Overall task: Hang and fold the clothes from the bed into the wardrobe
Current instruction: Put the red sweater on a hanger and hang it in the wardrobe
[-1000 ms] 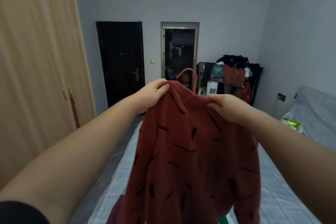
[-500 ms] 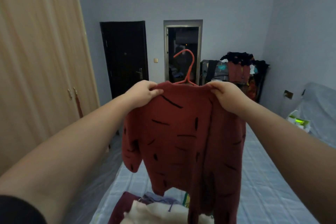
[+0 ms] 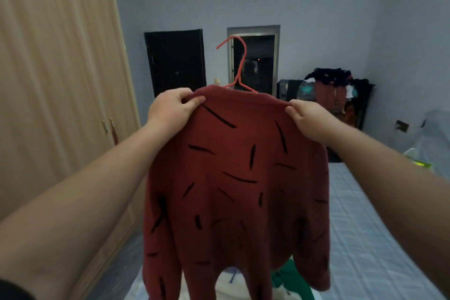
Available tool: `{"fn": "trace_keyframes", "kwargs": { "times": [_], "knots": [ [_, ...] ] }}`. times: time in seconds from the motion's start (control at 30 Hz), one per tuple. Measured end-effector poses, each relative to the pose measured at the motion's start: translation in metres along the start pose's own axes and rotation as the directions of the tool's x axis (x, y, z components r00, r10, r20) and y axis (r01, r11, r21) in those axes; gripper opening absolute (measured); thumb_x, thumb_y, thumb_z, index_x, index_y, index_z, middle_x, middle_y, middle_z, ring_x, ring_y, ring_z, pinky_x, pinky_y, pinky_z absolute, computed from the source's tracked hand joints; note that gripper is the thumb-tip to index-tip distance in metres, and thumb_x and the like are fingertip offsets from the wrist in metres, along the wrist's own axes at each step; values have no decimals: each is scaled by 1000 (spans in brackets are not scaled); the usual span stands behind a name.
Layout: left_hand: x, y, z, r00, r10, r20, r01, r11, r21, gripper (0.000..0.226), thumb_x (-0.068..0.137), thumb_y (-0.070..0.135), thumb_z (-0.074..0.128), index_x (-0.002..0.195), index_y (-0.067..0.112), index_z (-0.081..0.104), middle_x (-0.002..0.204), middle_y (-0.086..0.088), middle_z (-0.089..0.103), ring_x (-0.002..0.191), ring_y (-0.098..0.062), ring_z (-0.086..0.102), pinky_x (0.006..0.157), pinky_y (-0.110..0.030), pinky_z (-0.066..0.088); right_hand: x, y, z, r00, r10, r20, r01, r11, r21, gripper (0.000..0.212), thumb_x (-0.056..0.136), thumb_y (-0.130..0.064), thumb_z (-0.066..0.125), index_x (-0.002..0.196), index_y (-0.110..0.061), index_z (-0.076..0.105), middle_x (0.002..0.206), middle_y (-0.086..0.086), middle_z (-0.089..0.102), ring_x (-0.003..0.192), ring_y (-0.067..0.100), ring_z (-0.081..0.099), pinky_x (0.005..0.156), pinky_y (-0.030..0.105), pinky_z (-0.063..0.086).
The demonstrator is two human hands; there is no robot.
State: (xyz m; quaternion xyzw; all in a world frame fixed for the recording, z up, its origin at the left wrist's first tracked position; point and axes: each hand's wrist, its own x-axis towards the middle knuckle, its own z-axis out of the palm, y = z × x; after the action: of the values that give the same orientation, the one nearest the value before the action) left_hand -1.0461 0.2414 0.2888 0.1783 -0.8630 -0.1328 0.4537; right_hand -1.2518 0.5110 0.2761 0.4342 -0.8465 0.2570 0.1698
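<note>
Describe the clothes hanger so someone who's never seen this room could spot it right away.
Right of the tall wooden wardrobe, above the bed, the left hand and right hand hold up a dark red sweater with black dashes. From its collar rises the hanger: a thin coral-red hook, brighter than the sweater, outlined against the dark doorway behind.

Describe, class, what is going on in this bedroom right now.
A person holds a red sweater up over the bed, the left hand and right hand each pinching a shoulder. It sits on a red hanger, whose hook stands free above the collar. The wardrobe at the left has its doors shut, so hanging is not yet done.
</note>
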Motion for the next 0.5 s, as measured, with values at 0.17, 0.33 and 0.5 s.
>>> {"fn": "trace_keyframes", "kwargs": {
  "times": [0.17, 0.33, 0.5],
  "knots": [
    [6, 2, -27, 989, 76, 126, -118, 919, 376, 51, 89, 71, 45, 73, 25, 60, 67, 8, 58, 71, -20, 53, 61, -33, 37, 15, 15, -38, 990, -114, -82, 120, 991, 66, 22, 102, -22, 48, 110, -9, 64, 98, 3, 60, 93, 21, 54, 74, 25, 31],
    [-5, -8, -31, 920, -89, 381, 37, 989, 143, 38, 91, 57, 59, 90, 22, 71, 86, -1, 72, 84, -21, 67, 76, -38, 53, 22, 17, -3, 988, -131, 82, 126, 990, 59, 8, 100, -21, 52, 100, -26, 58, 98, 1, 61, 93, 23, 57, 78, 30, 38],
    [-45, -22, -38, 796, -171, 581, 167, 984, 61, 26, 94, 41, 64, 100, 16, 69, 101, -8, 73, 93, -19, 70, 89, -46, 55, 8, 18, 44, 991, -128, -44, 133, 978, 158, 6, 100, -28, 49, 105, -29, 49, 95, 5, 62, 88, 32, 60, 78, 43, 51]
  ]
}}
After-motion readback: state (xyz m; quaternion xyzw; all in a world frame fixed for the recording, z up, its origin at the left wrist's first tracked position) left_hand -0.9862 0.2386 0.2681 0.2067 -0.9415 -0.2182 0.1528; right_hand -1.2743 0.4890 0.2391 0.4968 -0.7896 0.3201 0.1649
